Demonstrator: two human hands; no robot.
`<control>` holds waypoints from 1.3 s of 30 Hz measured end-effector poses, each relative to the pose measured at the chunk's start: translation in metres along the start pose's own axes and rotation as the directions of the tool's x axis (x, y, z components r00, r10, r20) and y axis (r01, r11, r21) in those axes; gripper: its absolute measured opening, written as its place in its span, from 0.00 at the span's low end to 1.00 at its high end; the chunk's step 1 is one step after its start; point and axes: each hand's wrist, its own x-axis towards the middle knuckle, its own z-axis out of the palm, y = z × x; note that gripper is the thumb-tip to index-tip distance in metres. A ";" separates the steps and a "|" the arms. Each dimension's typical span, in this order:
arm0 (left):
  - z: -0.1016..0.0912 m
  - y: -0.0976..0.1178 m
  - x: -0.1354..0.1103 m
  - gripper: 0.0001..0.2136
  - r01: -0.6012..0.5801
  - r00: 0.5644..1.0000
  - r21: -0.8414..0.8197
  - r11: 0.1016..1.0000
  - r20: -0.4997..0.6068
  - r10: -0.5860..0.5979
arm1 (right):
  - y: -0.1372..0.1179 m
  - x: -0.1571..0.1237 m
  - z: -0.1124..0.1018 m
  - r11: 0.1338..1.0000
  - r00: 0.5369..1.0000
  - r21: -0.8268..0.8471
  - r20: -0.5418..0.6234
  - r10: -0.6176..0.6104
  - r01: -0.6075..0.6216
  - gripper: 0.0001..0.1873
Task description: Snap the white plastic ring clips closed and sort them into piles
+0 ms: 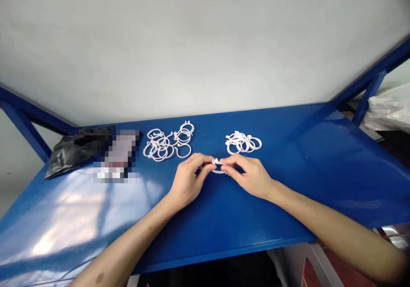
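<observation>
Both of my hands meet over the middle of the blue table (304,163) and pinch one white plastic ring (218,166) between them. My left hand (188,180) grips the ring's left side with thumb and fingers closed. My right hand (250,174) pinches its right side near the small clasp at the top. Behind my left hand lies a loose pile of white rings (168,142). A smaller, tighter bunch of white rings (243,142) lies behind my right hand.
A black plastic bag (75,150) lies at the table's far left, next to a blurred-out item (117,154). A pale wall rises behind the table, with blue frame bars at both sides. A white bag (389,107) sits off the table at the far right.
</observation>
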 end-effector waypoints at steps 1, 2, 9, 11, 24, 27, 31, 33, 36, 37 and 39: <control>0.000 0.000 0.000 0.03 0.019 1.000 -0.039 0.999 0.014 -0.019 | 0.000 0.000 0.001 1.000 1.000 0.002 0.016 -0.021 0.021 0.04; 0.001 0.000 -0.001 0.03 0.033 0.999 -0.066 0.997 0.015 -0.032 | 0.000 0.000 0.001 0.999 0.999 0.011 0.028 -0.037 0.037 0.04; 0.004 0.004 -0.007 0.08 -0.070 0.996 -0.072 0.995 -0.059 0.066 | -0.003 -0.004 0.003 0.995 0.994 0.046 0.071 -0.086 0.083 0.07; 0.004 0.003 -0.007 0.08 -0.096 0.994 -0.066 0.993 -0.048 0.093 | -0.003 -0.004 0.003 0.992 0.988 0.030 0.089 -0.128 0.125 0.08; -0.024 -0.046 0.015 0.09 -0.003 0.997 0.658 0.753 -0.059 0.055 | 0.033 0.022 -0.031 0.894 0.968 -0.445 -0.243 -0.058 -0.058 0.10; -0.027 -0.050 0.014 0.08 -0.008 1.000 0.679 0.734 0.003 0.008 | 0.045 0.024 -0.033 0.877 0.971 -0.463 -0.237 0.022 -0.133 0.11; -0.024 -0.045 0.011 0.05 -0.086 0.996 0.714 0.695 0.084 0.038 | 0.047 0.025 -0.031 0.894 0.970 -0.411 -0.226 0.092 -0.180 0.11; -0.021 -0.040 0.010 0.05 -0.114 0.993 0.716 0.689 0.086 0.076 | 0.045 0.025 -0.031 0.896 0.968 -0.411 -0.239 0.073 -0.169 0.11; -0.017 -0.030 0.010 0.06 -0.139 0.989 0.686 0.714 0.059 0.137 | 0.040 0.025 -0.030 0.893 0.968 -0.437 -0.251 -0.006 -0.108 0.10; -0.016 -0.027 0.010 0.06 -0.150 0.986 0.671 0.726 0.049 0.158 | 0.038 0.025 -0.030 0.893 0.968 -0.443 -0.249 -0.034 -0.083 0.10; -0.015 -0.022 0.010 0.06 -0.175 0.979 0.641 0.747 0.035 0.200 | 0.032 0.024 -0.028 0.896 0.968 -0.443 -0.237 -0.081 -0.033 0.09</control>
